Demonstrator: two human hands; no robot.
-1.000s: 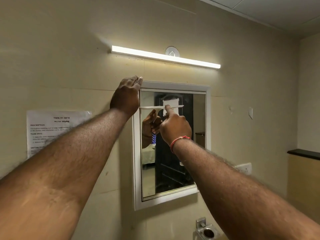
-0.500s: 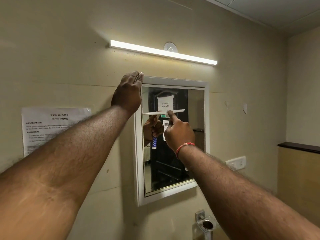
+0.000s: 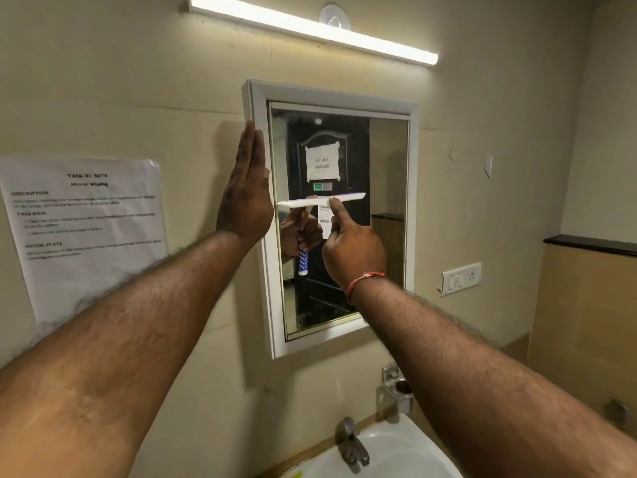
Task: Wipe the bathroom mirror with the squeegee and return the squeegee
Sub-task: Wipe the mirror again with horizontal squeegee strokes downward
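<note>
Head view: mid-wipe, by the look of it. Right hand (image 3: 351,251) clamped on squeegee (image 3: 320,201), blade flat across mirror (image 3: 386,215) about mid-height. Left hand (image 3: 246,194) open, fingers together, flat on mirror's white frame (image 3: 256,98), left edge. Best done keeping blade level, pressure even, pulling straight down. Glass smooth, reflective; blade thin, white, straight; handle blue-striped in reflection. Basin (image 3: 396,453) below mirror, glossy white.

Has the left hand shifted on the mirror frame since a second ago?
Yes. The left hand has slid down from the top left corner of the mirror frame and lies flat along its left side.
</note>
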